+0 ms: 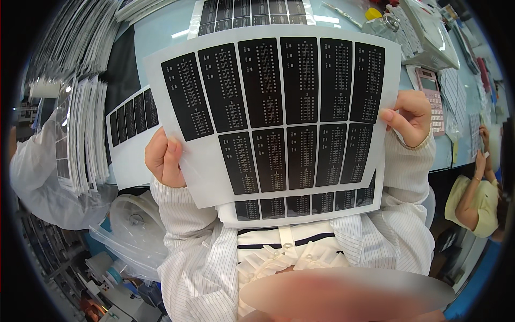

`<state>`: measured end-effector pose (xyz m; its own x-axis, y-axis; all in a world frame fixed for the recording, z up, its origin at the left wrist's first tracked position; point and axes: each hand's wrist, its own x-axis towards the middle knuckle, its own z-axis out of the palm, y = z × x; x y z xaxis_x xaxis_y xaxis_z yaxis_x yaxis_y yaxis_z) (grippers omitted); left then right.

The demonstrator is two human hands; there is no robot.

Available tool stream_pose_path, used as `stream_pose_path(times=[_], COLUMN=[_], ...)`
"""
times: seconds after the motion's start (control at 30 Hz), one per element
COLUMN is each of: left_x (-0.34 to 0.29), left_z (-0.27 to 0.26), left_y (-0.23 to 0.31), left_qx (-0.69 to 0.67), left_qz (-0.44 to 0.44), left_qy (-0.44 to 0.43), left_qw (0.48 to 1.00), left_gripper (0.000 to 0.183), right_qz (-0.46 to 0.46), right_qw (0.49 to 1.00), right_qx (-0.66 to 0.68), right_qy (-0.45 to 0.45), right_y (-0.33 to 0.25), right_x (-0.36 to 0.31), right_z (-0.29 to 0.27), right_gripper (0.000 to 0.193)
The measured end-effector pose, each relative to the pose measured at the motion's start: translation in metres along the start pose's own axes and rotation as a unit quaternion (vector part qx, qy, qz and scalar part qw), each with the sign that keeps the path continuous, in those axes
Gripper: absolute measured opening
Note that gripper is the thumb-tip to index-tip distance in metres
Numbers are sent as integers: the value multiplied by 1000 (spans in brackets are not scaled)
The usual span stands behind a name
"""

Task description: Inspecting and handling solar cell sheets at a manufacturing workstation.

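Observation:
A white sheet of black printed labels (pixel 204 166) is stretched between my two hands, held up over the table's front edge. The labels stand in two rows, and at the sheet's lower left corner one label space is plain white. My left hand (pixel 165 158) pinches the left margin between thumb and bent fingers. On the right edge, higher up, my right hand (pixel 410 119) grips with thumb and curled fingers. Below the held sheet's lower edge shows another label sheet (pixel 273 209), mostly covered; I cannot tell what supports it.
Another label sheet (pixel 252 12) lies at the table's far side, and one (pixel 132 155) lies left. Thick stacks of sheets (pixel 86 134) stand far left. A pink calculator (pixel 429 86), a white device (pixel 429 37) and a glass bottle (pixel 382 26) are right. Another person (pixel 472 204) works at right.

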<state>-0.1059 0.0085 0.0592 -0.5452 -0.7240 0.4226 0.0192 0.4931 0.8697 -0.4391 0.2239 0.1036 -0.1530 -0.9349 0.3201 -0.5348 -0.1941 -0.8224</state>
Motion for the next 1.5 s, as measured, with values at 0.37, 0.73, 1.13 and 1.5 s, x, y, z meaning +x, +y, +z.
stream_pose_path(times=[0.37, 0.73, 1.13, 1.5], left_x=[-1, -3, -5, -2], left_z=[0, -6, -6, -2], left_y=[-1, -10, -10, -6], left_qx=[10, 3, 19, 3], left_qz=[-8, -11, -17, -8], left_qy=[7, -10, -5, -3], left_qw=[1000, 1000, 1000, 1000], left_gripper=[29, 30, 32, 32], right_qz=[0, 14, 3, -7], right_qw=[1000, 1000, 1000, 1000], right_qx=[-11, -19, -21, -18], right_qy=[-10, 13, 2, 11], right_y=[2, -4, -1, -5], right_x=[1, 0, 2, 1], right_z=[-1, 1, 2, 2], right_gripper=[18, 23, 20, 16])
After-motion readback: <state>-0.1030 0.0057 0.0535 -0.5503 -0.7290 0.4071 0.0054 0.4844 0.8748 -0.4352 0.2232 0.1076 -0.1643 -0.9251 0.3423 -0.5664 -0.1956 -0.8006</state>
